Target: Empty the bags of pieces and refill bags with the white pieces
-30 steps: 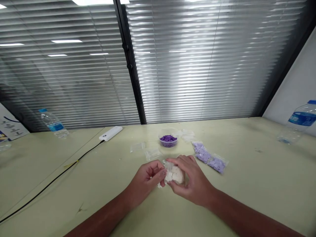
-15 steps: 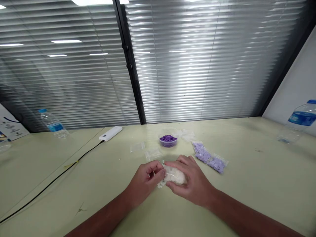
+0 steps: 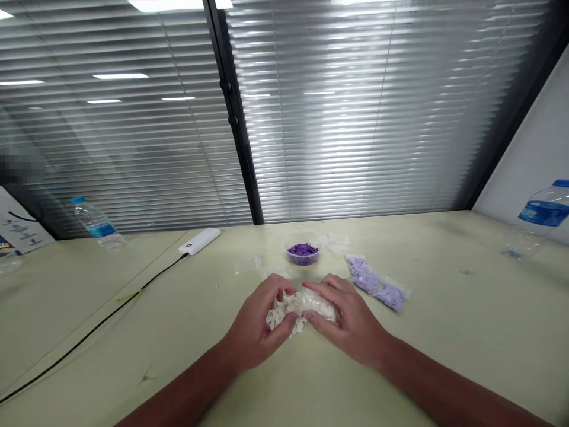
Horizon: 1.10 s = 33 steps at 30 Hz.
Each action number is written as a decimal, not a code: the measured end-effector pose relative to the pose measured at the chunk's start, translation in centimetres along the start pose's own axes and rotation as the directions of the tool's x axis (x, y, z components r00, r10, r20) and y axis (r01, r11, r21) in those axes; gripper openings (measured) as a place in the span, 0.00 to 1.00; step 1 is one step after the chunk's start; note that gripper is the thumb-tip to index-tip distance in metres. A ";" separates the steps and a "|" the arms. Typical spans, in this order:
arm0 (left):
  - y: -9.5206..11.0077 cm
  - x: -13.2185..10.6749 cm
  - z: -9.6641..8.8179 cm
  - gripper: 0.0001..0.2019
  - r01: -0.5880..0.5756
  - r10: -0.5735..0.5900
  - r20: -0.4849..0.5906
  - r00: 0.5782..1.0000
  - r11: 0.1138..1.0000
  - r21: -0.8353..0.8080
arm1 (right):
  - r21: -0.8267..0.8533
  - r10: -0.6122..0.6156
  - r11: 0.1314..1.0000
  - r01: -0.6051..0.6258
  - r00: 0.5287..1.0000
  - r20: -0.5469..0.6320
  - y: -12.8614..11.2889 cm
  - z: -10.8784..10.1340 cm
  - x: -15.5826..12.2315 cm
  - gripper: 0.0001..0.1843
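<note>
- Two bare hands on the table (image 3: 444,338), lt hand (image 3: 256,325) and rt hand (image 3: 351,320), both curled and pressing in from opposite sides, no clear fingertip pinch.
- Between them: clump of white flakes (image 3: 302,307), held just above or on the table, can't tell which. Poss. inside a clear bag, can't tell; some flakes poke out past lt hand's fingers.
- Clump's long axis runs approx. L-R, roughly along the line between hands; lt end sits lower in frame, rt end slightly higher.
- Lt hand cups the lt end, fingers (image 3: 284,284) over the top. Rt hand lies along the rt end, fingers (image 3: 322,286) across the top, thumb underneath. Both hands about equally close to the clump.
- Beyond hands: small clear tub (image 3: 303,265) of purple flakes (image 3: 303,250), nearly straight ahead of clump.
- Rt hand is nearer to two lilac-filled clear bags (image 3: 377,284), which lie just past its fingers.
- Lt hand is nearer to flat clear bag (image 3: 248,265), further up table; another flat clear bag (image 3: 338,243) lies beside tub.
- Far L: white power bank (image 3: 200,241) w/ black cable (image 3: 95,323) trailing toward near edge. Water bottles far L (image 3: 96,225) and far R (image 3: 540,219).
- Far table edge meets glass partition w/ blinds (image 3: 355,118); near edge out of view.
</note>
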State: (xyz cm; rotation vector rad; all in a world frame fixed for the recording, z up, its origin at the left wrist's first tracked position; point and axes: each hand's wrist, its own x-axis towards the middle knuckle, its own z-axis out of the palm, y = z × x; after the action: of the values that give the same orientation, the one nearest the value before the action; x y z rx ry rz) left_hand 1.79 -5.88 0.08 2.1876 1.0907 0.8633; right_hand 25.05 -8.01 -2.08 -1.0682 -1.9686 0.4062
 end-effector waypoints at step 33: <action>-0.2 1.6 0.3 0.14 0.305 -0.310 -0.076 0.948 0.949 -0.078 | 0.304 0.234 0.917 -0.259 0.965 0.115 0.1 -0.3 0.2 0.19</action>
State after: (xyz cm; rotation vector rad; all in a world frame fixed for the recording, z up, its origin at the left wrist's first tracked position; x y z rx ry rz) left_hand 2.68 -4.48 0.23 1.8737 1.3818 0.8453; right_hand 25.29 -7.83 -1.81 -1.1042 -1.7589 0.8826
